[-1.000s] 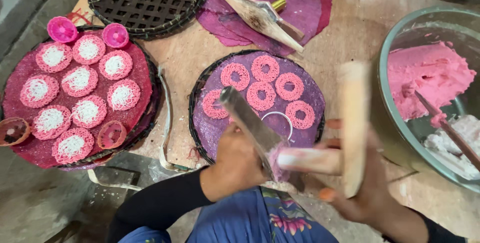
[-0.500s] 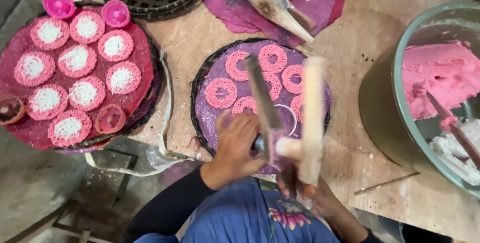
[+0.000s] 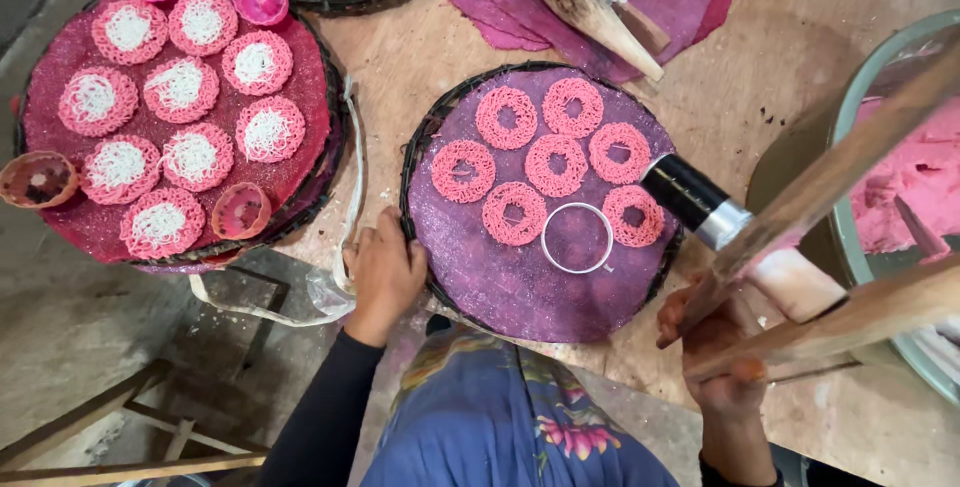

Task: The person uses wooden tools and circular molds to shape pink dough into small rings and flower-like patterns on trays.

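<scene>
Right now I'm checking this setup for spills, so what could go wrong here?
1. The wooden press hangs over the round woven tray, held by the right hand alone; its metal nozzle may crush the nearest pink noodle ring.
2. The left hand grips the tray's rim; a tug could shift the loose metal ring mould.

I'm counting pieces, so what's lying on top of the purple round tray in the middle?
On the purple round tray lie seven pink noodle rings and one empty metal ring. The press covers the tray's right edge, so anything there is hidden.
</scene>
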